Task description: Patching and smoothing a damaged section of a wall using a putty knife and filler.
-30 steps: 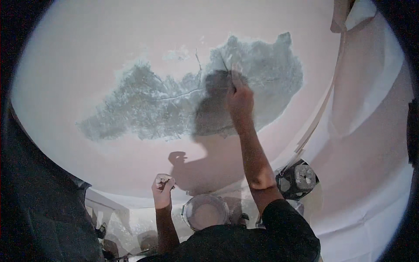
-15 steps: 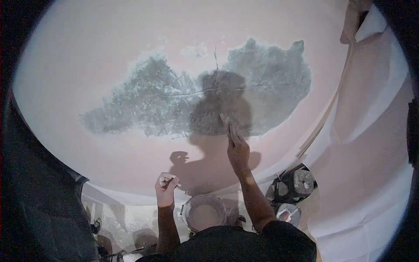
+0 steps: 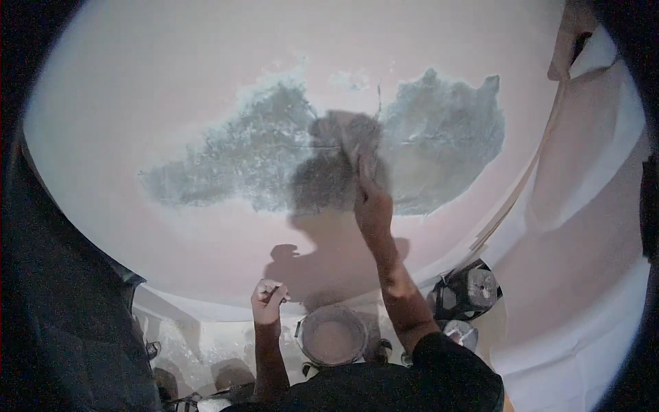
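A large pale pink wall [image 3: 171, 89] carries a ragged grey patch [image 3: 446, 130] with white-chalky edges. My right hand [image 3: 373, 206] is raised against the patch's middle, its fingers closed together. Beyond the fingertips a flat, pinkish-grey shape [image 3: 357, 134] lies in shadow; whether it is a tool or a wet smear is too dim to tell. What the fingers hold is hidden. Low on the left, my left hand [image 3: 269, 294] is held in front of the wall, whitened with dust, thumb and fingers curled together. Anything inside that pinch is too small to make out.
Below, between my arms, stands a round bucket [image 3: 334, 336] of pinkish material. A dark stool [image 3: 470, 290] with a dusty top is at the right, beside a small pale container [image 3: 460, 334]. Pale sheeting [image 3: 576, 226] hangs at right, dark sheeting [image 3: 68, 309] at left.
My right hand has reached farther up the wall, and the pinkish-grey shape now shows above it over the grey patch. My left hand stays curled. The view has shifted slightly.
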A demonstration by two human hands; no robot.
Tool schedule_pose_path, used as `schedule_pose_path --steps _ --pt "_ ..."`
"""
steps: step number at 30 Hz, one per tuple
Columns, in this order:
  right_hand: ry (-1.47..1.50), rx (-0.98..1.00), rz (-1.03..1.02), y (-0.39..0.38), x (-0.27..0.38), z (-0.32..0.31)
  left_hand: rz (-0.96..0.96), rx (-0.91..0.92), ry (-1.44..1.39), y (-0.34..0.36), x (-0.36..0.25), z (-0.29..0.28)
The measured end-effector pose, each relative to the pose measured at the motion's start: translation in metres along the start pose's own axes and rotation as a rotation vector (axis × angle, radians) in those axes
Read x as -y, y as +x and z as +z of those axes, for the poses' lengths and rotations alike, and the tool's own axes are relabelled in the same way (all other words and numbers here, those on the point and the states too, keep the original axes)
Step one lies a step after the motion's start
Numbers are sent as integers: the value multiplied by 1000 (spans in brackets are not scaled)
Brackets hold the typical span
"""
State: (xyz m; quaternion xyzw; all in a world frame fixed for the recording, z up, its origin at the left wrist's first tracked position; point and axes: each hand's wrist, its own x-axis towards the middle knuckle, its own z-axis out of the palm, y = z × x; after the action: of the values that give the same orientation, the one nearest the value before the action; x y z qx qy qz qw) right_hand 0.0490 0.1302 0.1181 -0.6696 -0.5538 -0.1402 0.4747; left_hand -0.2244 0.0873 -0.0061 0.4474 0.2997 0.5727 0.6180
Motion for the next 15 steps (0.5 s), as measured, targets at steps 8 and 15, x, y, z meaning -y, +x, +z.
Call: schedule_pose_path --steps 8,15 --pt "81 -9 20 -89 -31 48 36 51 71 13 -28 -1" --pt "28 62 -54 -44 19 50 98 -38 173 -20 -52 -2"
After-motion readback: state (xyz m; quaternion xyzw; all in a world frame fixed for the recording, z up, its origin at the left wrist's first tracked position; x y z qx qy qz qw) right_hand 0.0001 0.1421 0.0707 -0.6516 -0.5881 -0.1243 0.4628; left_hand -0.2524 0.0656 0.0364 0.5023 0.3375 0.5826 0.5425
